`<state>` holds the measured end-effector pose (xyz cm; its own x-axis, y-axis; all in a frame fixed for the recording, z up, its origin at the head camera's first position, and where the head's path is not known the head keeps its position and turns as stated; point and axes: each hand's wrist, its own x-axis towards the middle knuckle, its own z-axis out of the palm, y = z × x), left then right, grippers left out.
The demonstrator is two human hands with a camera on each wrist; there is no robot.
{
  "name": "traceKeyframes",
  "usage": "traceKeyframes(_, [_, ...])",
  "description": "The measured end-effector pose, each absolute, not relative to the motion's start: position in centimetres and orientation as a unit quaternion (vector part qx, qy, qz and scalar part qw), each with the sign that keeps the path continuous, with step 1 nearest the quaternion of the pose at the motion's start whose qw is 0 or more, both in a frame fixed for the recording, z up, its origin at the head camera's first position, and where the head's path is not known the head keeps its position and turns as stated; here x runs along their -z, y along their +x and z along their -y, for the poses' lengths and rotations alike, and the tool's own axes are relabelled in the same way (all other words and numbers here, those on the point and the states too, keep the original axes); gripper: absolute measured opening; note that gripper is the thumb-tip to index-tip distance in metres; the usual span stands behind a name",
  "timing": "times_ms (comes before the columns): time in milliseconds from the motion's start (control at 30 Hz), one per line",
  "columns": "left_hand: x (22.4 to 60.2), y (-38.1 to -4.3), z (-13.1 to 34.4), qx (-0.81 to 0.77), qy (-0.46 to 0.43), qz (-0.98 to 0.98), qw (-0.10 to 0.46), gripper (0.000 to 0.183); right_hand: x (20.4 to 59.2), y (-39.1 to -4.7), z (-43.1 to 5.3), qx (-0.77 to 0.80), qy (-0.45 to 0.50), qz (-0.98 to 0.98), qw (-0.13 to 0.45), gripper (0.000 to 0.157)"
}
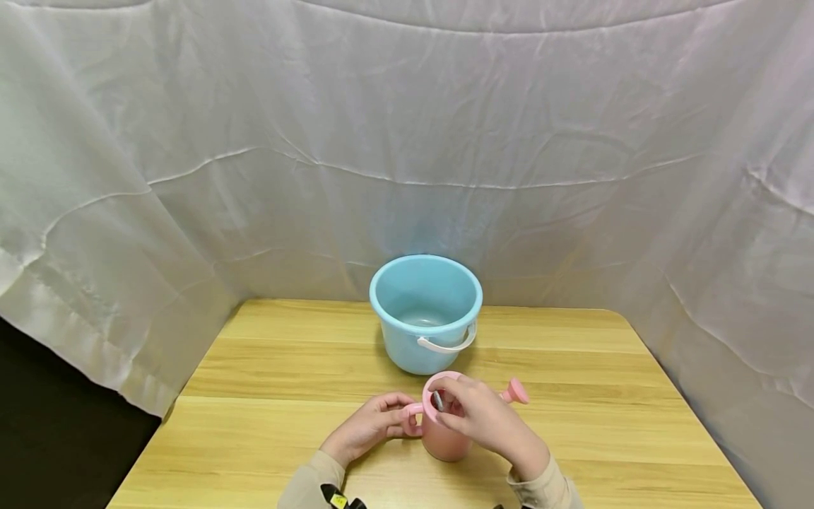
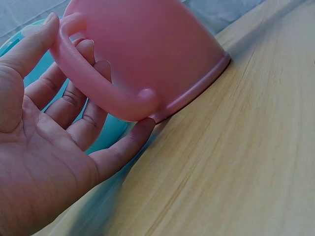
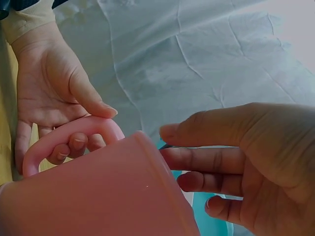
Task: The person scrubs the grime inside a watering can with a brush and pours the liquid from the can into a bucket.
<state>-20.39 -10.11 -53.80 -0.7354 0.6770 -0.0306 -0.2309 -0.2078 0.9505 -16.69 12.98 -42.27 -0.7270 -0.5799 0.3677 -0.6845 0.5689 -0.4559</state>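
Note:
A pink watering can (image 1: 446, 440) stands upright on the wooden table, its spout and rose (image 1: 518, 391) pointing right. My left hand (image 1: 375, 424) holds the can's handle (image 2: 93, 81), thumb on top and fingertips reaching through the loop. Over the can's open mouth is my right hand (image 1: 486, 417), pinching a small grey object (image 1: 438, 401) between thumb and fingers. In the right wrist view only a dark sliver of that object shows beside the can's rim, so its kind cannot be told.
Just behind the can stands a light blue bucket (image 1: 426, 346), its white handle (image 1: 448, 346) hanging toward the front right. The wooden table (image 1: 273, 396) is bordered at the back and sides by a pale grey curtain (image 1: 381, 120).

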Motion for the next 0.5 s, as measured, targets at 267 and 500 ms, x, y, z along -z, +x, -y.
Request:
traceKeyframes(267, [53.84, -20.35, 10.12, -0.752, 0.203, -0.549, 0.304, 0.021, 42.25, -16.52, -12.88, -0.297, 0.344, 0.877, 0.153, 0.029])
traceKeyframes(500, [53.85, -20.39, 10.18, -0.753, 0.207, -0.545, 0.305, 0.02, 42.07, -16.57, -13.05, -0.289, 0.373, 0.836, 0.28, 0.034])
